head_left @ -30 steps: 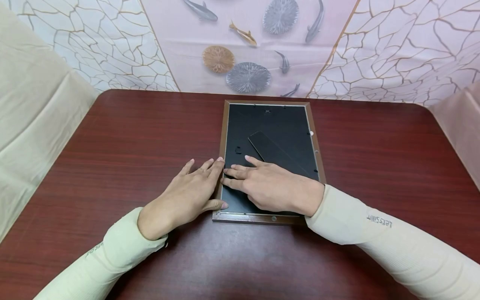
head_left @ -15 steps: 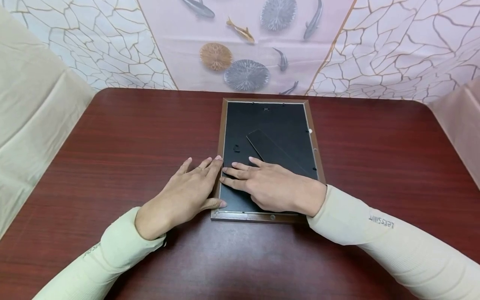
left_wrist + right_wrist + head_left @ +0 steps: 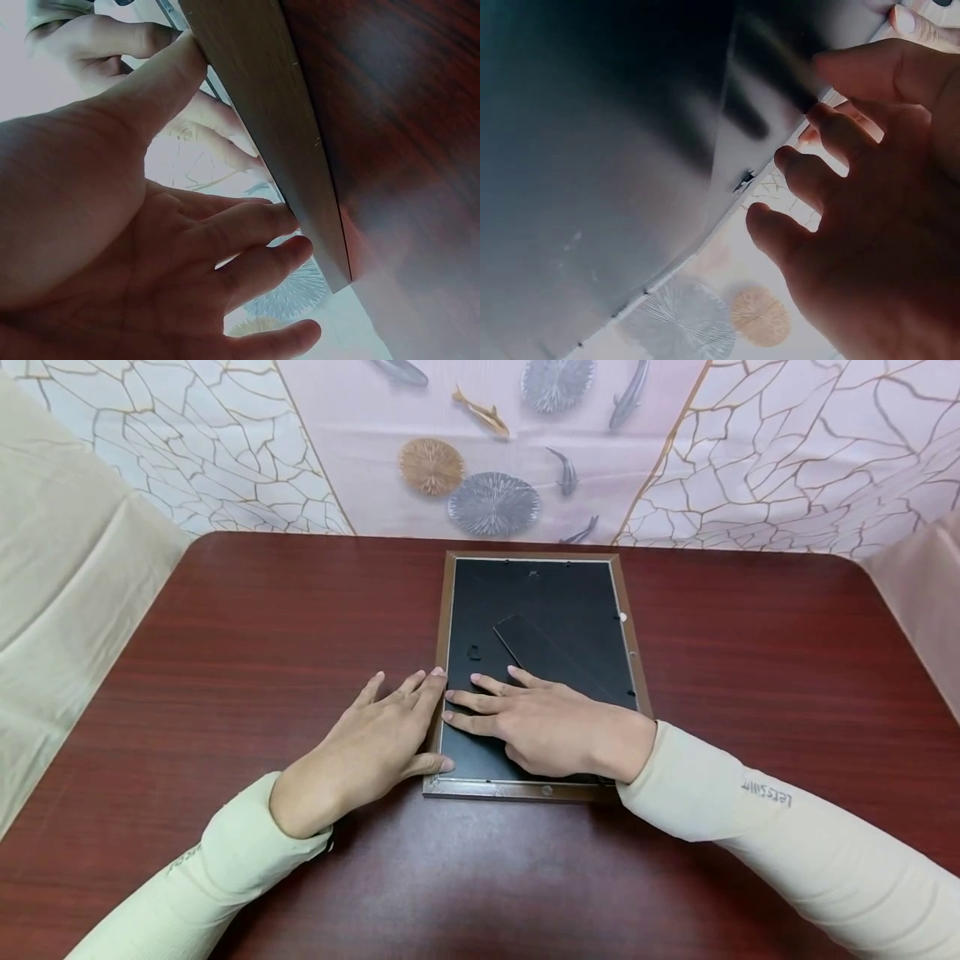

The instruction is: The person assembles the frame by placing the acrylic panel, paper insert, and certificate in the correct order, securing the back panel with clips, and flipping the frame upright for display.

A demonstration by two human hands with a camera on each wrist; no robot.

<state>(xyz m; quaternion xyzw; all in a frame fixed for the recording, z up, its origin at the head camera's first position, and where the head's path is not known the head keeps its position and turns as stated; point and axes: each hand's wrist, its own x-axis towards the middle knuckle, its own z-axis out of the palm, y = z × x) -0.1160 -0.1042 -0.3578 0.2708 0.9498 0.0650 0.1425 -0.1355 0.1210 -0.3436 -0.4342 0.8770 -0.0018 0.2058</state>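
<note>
Head view: one picture frame (image 3: 632, 647) lies face down at the middle of a dark red wooden table (image 3: 225, 635), its black backing board (image 3: 555, 602) up and a single folded stand flap (image 3: 551, 658) lying flat across it. Two hands work its near left corner. A left hand (image 3: 367, 747) lies flat on the table against the frame's left rail, fingers straight, thumb touching the rail near the corner; it grips nothing. A right hand (image 3: 551, 731) rests palm down on the backing, fingers stretched out toward the left rail, holding nothing. Both arms wear pale sleeves; the right sleeve (image 3: 757, 827) carries small printed lettering, seen upside down and too small to read with certainty. Behind the table hangs one cloth (image 3: 495, 460) printed with fish and round lily pads.
</note>
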